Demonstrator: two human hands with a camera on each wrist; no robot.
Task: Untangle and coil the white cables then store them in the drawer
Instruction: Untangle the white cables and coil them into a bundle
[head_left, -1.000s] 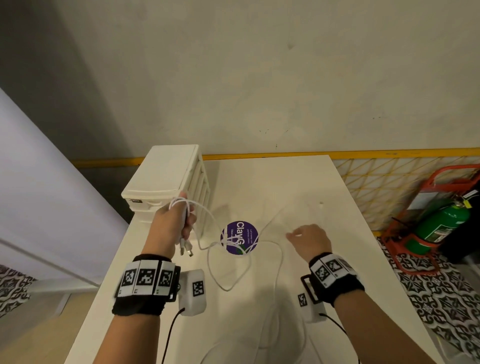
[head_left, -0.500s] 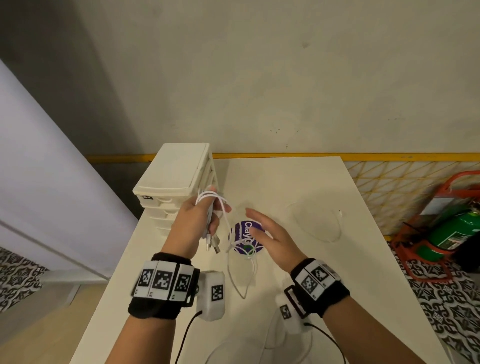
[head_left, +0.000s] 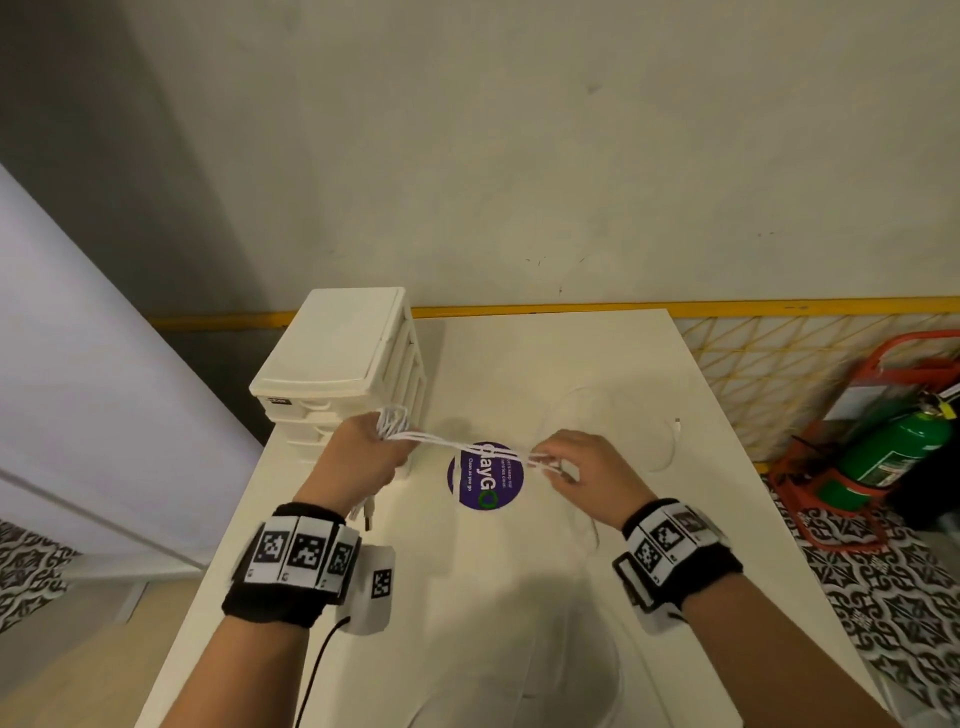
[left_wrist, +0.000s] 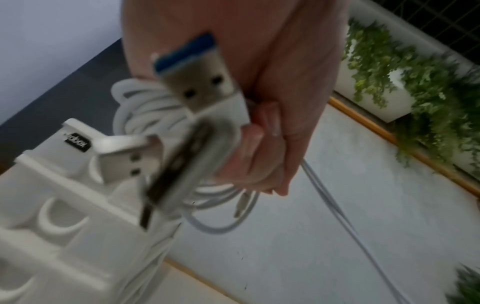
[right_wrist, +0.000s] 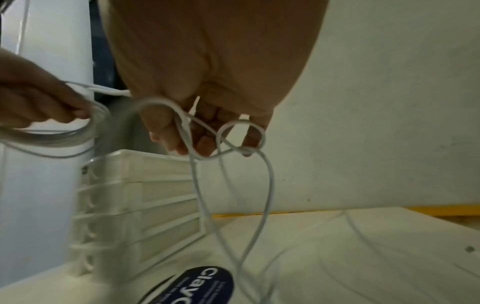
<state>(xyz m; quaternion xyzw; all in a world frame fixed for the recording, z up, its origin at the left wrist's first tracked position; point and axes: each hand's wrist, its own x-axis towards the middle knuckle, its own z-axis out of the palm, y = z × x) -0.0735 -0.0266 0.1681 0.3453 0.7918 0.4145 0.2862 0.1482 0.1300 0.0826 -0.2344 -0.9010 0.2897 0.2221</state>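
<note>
The left hand (head_left: 361, 457) grips a coiled bundle of white cables (head_left: 457, 444) with USB plugs (left_wrist: 197, 80) beside the drawer unit (head_left: 343, 364). The right hand (head_left: 582, 473) pinches the strands stretched taut between both hands above the worktop (head_left: 519, 597) and its purple sticker (head_left: 485, 488).

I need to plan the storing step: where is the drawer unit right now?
In the head view the white drawer unit stands on the table's far-left corner, just behind the left hand gripping the coiled cables, left of the purple sticker.
</note>
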